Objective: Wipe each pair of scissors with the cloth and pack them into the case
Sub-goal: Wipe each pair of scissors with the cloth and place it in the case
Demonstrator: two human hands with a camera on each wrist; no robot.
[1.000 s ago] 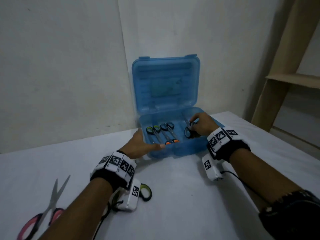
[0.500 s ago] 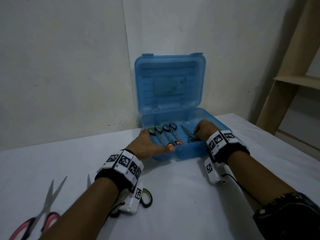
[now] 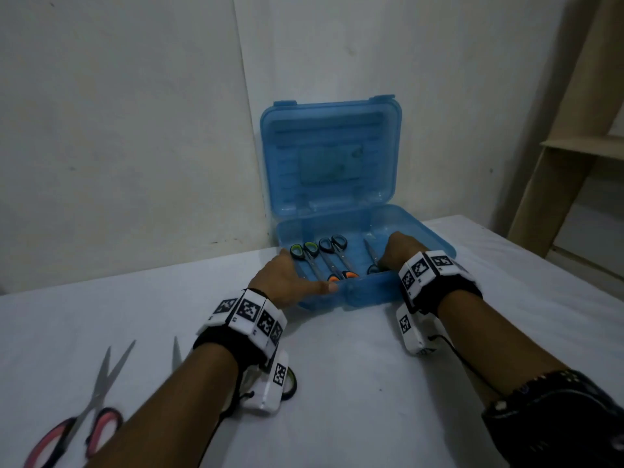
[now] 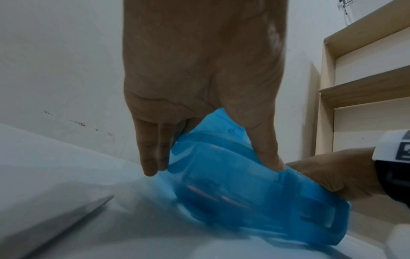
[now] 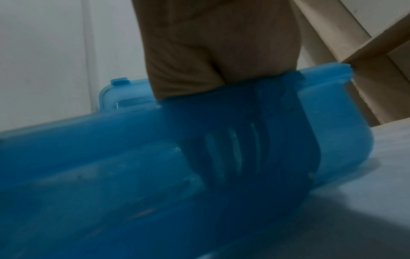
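Holding the blue case (image 3: pixel 371 288) with my left hand (image 3: pixel 287 278) and right hand (image 3: pixel 400 253), I see a white worktop (image 3: pixel 337 383), a pale wall (image 3: pixel 118 130) and a wooden shelf (image 3: pixel 574 146).

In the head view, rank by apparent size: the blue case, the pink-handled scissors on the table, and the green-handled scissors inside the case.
1. Blue case, largest by far.
2. Pink-handled scissors, though nearer the camera and cut off by the frame edge.
3. Green-handled scissors, smallest; they lie farther away, so the true size gap is unsure.
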